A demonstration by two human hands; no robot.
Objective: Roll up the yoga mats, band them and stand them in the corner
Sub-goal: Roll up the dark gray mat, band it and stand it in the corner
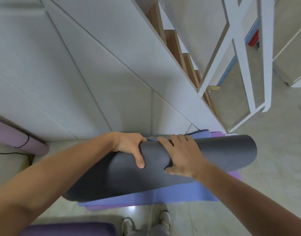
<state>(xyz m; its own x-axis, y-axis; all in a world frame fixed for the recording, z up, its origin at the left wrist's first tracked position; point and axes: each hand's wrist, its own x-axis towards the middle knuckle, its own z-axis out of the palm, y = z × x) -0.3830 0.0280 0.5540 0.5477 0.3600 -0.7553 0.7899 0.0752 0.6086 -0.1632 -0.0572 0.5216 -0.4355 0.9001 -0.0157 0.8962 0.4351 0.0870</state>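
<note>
Both hands (pixel 129 147) grip grey roll (pixel 206 155), axis left-right.

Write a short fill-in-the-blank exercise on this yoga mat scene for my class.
1. Both hands grip the rolled ____ yoga mat.
2. Beneath it lies a flat ____ mat.
3. The rolled pink mat at the left has a black ____ round it.
Missing words: grey; blue; band
</note>
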